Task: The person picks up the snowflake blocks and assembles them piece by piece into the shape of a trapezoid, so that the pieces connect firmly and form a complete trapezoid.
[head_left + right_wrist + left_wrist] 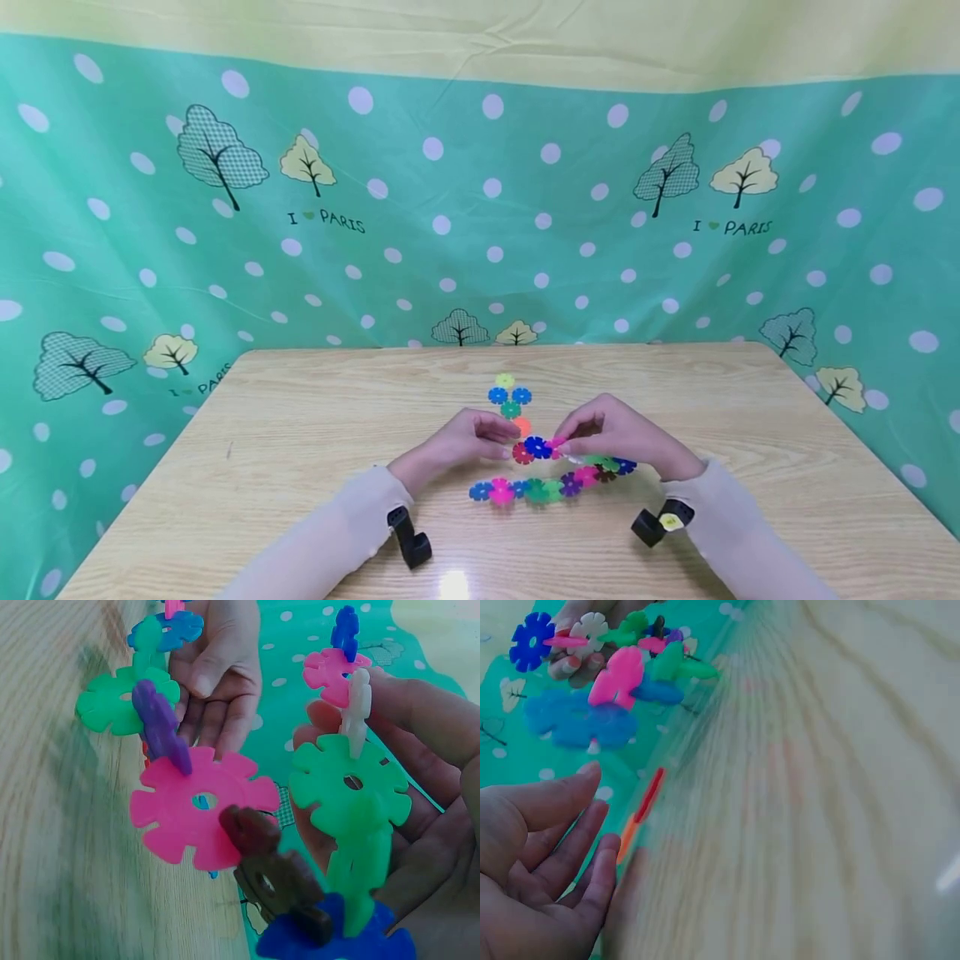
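A long chain of interlocked plastic snowflake discs [174, 825] bends round in a loop over the front of the table. My right hand [618, 429] pinches one arm of it near a white disc [358, 712] and a pink disc [324, 675]. A dark blue disc [531, 643] forms that arm's end; light blue [577, 720] ends the other. My left hand [547, 862] has its fingers loosely bent with nothing between them. Just beyond its fingertips are a red disc [521, 453] and an orange disc [522, 427].
Behind the orange disc, a green disc [511, 409], two blue discs and a yellow disc [505, 380] lie in a group on the wooden table [337, 400]. A green dotted curtain [465, 200] hangs behind the table's far edge.
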A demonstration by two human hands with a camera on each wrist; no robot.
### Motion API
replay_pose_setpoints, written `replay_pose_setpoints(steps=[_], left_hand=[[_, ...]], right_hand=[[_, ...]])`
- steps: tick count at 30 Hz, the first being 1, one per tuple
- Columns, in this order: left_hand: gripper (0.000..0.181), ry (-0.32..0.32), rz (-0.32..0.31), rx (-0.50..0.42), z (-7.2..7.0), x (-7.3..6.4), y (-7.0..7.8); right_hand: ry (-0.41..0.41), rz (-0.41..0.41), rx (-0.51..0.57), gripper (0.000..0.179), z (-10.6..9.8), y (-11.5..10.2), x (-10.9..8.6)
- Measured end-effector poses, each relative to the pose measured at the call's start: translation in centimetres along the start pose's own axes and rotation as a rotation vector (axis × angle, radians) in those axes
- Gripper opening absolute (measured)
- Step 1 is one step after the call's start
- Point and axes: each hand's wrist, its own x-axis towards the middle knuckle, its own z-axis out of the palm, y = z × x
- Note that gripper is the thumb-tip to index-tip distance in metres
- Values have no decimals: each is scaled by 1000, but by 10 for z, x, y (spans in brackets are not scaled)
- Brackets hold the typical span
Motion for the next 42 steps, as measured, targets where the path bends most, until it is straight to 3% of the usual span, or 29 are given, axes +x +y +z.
replay_pose_setpoints(steps=[5, 12, 19, 42], left_hand=[[34, 45, 6, 24, 10, 3, -1], [32, 113, 42, 190, 19, 4, -2], [30, 105, 90, 345, 21, 4, -2], [33, 74, 87, 341, 20, 4, -5]], right_hand=[[-5, 8, 7, 10, -1, 2, 0], [-14, -1, 9, 9, -2, 4, 0], [-15, -7, 4, 10, -1, 5, 1], [-15, -1, 17, 12, 1, 1, 1]])
